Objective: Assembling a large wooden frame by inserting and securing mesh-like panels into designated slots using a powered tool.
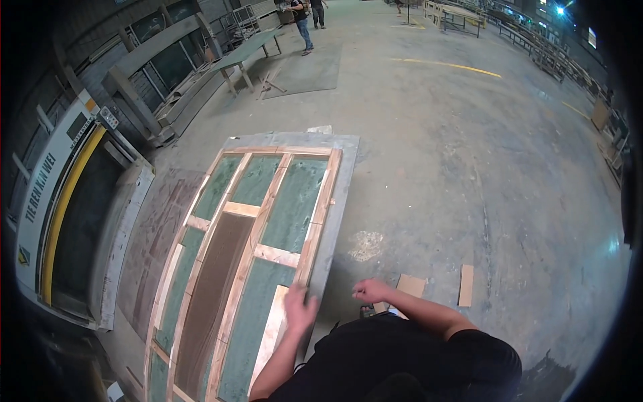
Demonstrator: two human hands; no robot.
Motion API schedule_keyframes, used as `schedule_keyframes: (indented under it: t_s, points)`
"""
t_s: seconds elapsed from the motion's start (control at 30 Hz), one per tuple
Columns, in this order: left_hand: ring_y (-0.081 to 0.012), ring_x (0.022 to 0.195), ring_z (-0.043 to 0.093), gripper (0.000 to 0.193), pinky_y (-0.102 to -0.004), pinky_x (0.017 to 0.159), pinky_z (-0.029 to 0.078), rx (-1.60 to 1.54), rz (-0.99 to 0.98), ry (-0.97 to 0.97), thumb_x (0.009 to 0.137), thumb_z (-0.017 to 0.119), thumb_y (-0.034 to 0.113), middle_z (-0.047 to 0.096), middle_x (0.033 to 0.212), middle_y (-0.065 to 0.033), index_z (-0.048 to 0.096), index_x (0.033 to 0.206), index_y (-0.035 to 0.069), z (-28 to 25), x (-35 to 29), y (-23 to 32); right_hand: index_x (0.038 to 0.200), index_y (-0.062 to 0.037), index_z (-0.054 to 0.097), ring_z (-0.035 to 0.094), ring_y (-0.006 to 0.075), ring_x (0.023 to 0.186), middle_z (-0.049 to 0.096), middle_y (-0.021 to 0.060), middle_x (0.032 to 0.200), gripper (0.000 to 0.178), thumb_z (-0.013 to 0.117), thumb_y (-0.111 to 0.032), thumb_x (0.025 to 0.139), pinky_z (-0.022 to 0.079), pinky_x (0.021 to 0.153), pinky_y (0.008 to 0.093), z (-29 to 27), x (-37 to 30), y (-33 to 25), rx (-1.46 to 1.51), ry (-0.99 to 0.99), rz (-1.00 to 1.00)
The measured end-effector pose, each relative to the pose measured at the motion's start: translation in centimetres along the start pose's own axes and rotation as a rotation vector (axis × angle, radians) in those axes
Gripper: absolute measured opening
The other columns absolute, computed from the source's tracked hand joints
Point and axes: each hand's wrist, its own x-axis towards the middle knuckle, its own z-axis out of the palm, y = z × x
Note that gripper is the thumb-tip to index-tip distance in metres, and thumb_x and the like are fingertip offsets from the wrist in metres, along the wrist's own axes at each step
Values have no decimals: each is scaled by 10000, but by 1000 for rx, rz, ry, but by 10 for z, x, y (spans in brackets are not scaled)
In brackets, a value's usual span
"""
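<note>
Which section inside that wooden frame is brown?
The long section in the middle column, just below the short wooden crosspiece. It alone is brown; the other visible sections are green.

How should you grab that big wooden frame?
Probably by the long right-hand rail of the wooden frame, coming from the right: that straight bar runs up from beside the left hand. The frame lies flat, and its openings likely leave room to hook over the rail.

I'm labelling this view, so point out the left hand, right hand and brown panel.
Left hand (301,311): head view, hand's middle.
Right hand (370,291): head view, hand's middle.
Brown panel (215,298): head view, its middle surface.
</note>
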Motion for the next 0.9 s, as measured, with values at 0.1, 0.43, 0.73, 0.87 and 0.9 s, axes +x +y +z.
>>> schedule_keyframes:
  t_s: [0.1,0.43,0.73,0.87,0.9]
  points:
    - [-424,1331,575,421,-526,1175,398,-164,217,-148,899,778,307,647,1381,-226,703,1227,53,46,29,72,1263,-109,713,694,395,1121,732,189,1208,447,651,-450,981,556,978,510,-22,-11,-39,-86,-35,-86]
    - [-189,1072,730,367,-338,965,574,-587,33,-670,920,797,247,754,1172,-107,733,1201,20,76,78,96,1423,-156,622,690,404,1151,714,170,1301,547,660,-469,975,560,999,518,-31,-12,-11,-56,-34,-167]
    - [-286,984,735,303,-394,895,578,-415,-64,-658,865,761,299,743,1050,-129,736,1058,67,66,103,108,1397,-162,647,702,396,1132,727,156,1280,524,689,-459,967,571,969,515,-57,-1,-29,-67,-10,-162]
    - [-326,1002,728,306,-434,905,573,-446,-147,-491,861,757,291,745,1039,-142,736,1069,68,63,87,74,1313,-132,701,719,388,1084,738,164,1233,442,697,-413,972,576,941,487,-60,17,-37,82,-111,-111]
    - [-349,1012,721,308,-452,912,567,-300,-59,-368,868,749,293,744,1044,-152,735,1077,68,60,78,62,1287,-120,715,727,387,1057,743,171,1209,424,698,-404,973,579,925,482,-44,26,-24,243,-59,-110]
